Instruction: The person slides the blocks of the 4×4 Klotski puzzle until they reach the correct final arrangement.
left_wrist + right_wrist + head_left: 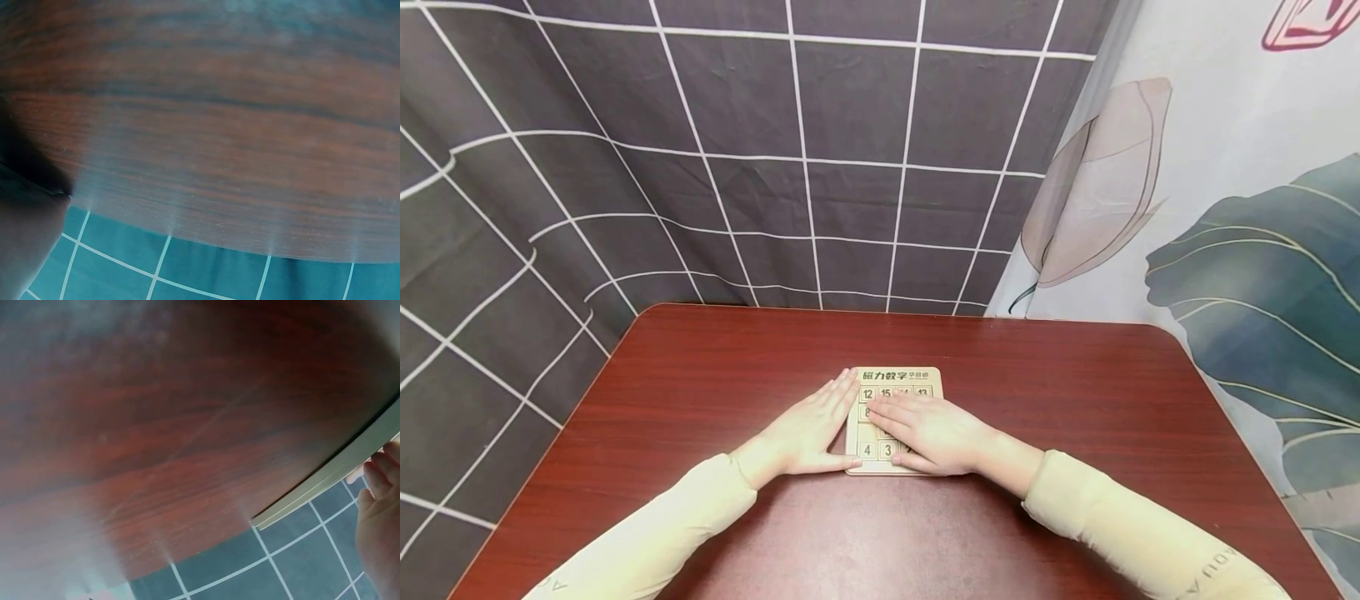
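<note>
A cream sliding number puzzle (897, 377) with square numbered tiles lies flat on the table. My left hand (805, 429) rests along its left side, fingers straight, with the thumb reaching over the lower left corner. Across the middle and right of the tiles lies my right hand (936, 429), fingers extended and covering several numbers. Tiles 12, 15, 4 and 3 show around the fingers, and a gap appears in the left column. In the right wrist view the puzzle's side edge (312, 487) runs beside the right hand (382, 531).
The red-brown wooden table (715, 358) extends around the puzzle. A dark curtain with a white grid (850, 100) hangs behind and to the left. On the right hangs a pale curtain with large leaf prints (1262, 275). Cream sleeves (662, 525) cover both forearms.
</note>
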